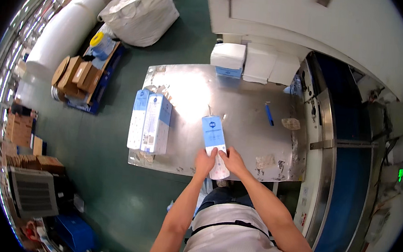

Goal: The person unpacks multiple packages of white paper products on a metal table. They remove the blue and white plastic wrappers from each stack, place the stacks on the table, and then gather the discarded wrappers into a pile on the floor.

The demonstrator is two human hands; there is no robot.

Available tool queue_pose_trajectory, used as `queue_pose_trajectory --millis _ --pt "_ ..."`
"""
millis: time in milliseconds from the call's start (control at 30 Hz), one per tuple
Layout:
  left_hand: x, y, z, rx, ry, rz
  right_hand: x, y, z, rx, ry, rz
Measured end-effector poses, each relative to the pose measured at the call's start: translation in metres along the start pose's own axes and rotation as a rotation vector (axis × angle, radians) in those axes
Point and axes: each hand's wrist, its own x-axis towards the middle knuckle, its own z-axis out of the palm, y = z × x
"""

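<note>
At the front edge of the metal table (244,129), I hold a slim blue-and-white carton (214,135) between both hands. My left hand (204,162) grips its left side, with the thumb lying on the white lower part. From the other side my right hand (233,161) closes on it, thumb beside the left one. The fingers under the carton are hidden. To the left, two matching cartons (157,122) stand side by side near the table's left edge. A blue utility knife (269,114) lies on the table to the right of my hands.
White stacks of sheets (259,64) line the table's back edge, one on a blue box (228,72). A machine with a blue conveyor belt (347,199) borders the right side. Across the floor at left are a pallet of cardboard boxes (80,76) and a large white sack (141,14).
</note>
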Motion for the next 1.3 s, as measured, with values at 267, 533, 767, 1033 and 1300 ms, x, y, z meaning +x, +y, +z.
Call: queue_pose_trajectory --millis 267,533,767,1033,1300 --pt "-0.017 -0.053 -0.036 -0.239 -0.171 -0.254 -0.031 0.065 -0.028 0.038 -0.014 -0.101" --pt "0.031 -0.023 -0.036 0.211 -0.131 0.336 0.0 0.0 -0.047 -0.289 -0.254 0.047" --pt "0.115 0.004 -0.024 -0.005 -0.53 0.484 0.089 0.026 -0.041 -0.126 -0.068 -0.488" --pt "0.104 0.018 -0.03 0.047 -0.702 0.337 0.075 0.025 -0.056 0.188 -0.303 -0.11" --pt "0.064 -0.052 0.026 -0.609 -0.087 -0.354 0.058 0.054 -0.003 0.27 -0.005 0.273"
